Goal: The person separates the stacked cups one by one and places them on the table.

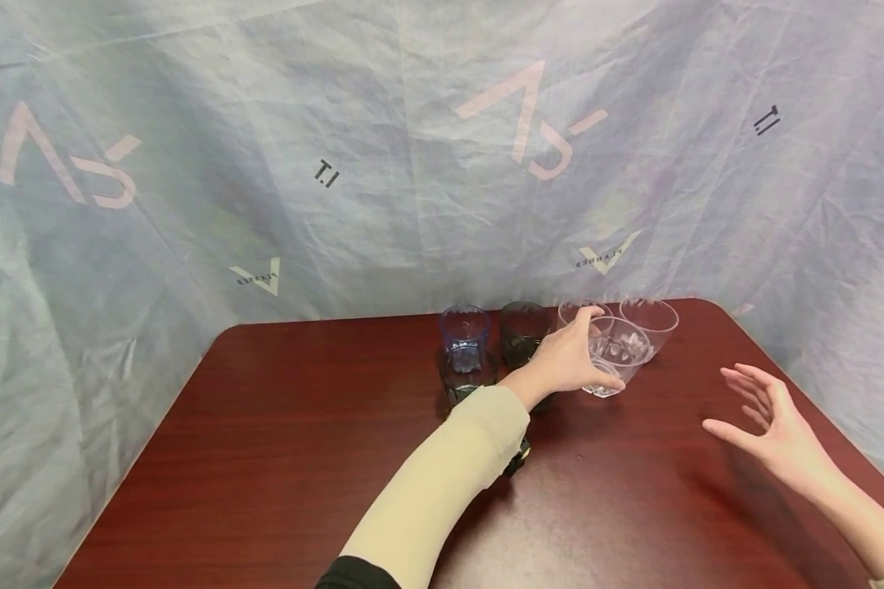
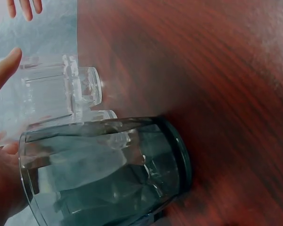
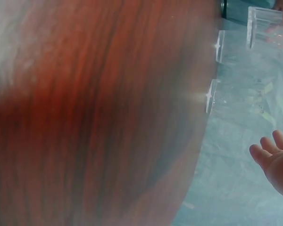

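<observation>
My left hand grips a clear faceted glass by its side, thumb toward me and fingers on the far side. In the right wrist view this glass is raised above the table, its base higher than those of two other clear glasses. One of these, a clear glass, stands behind it to the right; the other clear glass is partly hidden by my left fingers. My right hand hovers over the table's right side, holding nothing, fingers spread and thumb apart.
Left of the clear glasses stand a blue-tinted glass, a dark grey glass and a nearer dark glass. In the left wrist view a dark glass stands close beside my left hand. A grey printed cloth hangs behind the reddish-brown table.
</observation>
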Action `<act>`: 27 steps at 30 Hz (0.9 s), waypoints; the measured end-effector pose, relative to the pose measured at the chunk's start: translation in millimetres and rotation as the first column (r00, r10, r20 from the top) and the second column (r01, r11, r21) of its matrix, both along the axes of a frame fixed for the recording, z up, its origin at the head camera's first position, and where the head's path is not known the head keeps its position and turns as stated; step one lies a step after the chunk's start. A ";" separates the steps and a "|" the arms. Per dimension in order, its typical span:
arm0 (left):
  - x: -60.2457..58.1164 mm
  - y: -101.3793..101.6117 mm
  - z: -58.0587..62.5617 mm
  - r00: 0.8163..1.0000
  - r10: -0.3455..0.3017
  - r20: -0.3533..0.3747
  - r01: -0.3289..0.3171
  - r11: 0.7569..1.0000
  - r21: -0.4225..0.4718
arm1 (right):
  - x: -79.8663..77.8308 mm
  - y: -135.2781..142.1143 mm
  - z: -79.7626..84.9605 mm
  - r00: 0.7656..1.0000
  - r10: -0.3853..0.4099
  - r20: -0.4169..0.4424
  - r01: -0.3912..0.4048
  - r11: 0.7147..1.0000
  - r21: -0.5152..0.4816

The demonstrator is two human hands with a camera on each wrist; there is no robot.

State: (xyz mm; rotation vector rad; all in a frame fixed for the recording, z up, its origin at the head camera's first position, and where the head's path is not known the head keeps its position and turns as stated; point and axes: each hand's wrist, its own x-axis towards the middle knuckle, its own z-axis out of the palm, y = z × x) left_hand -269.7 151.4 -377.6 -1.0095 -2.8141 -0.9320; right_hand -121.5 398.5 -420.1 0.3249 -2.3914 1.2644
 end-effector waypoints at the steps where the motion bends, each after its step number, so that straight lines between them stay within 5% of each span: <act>1: -0.4 0.1 -0.1 1.000 -0.012 -0.012 0.011 1.000 -0.021 | 0.4 -0.7 0.1 1.000 -0.001 -0.003 0.001 1.000 0.001; 17: 2.1 3.6 -7.3 0.992 -0.041 -0.118 0.007 0.963 -0.269 | 0.2 -8.7 3.3 1.000 0.011 -0.022 -0.011 1.000 -0.011; 27: 1.4 6.4 -11.8 0.984 -0.037 -0.172 -0.029 0.930 -0.367 | 15.3 -36.1 21.9 0.989 0.074 -0.128 -0.070 0.997 0.041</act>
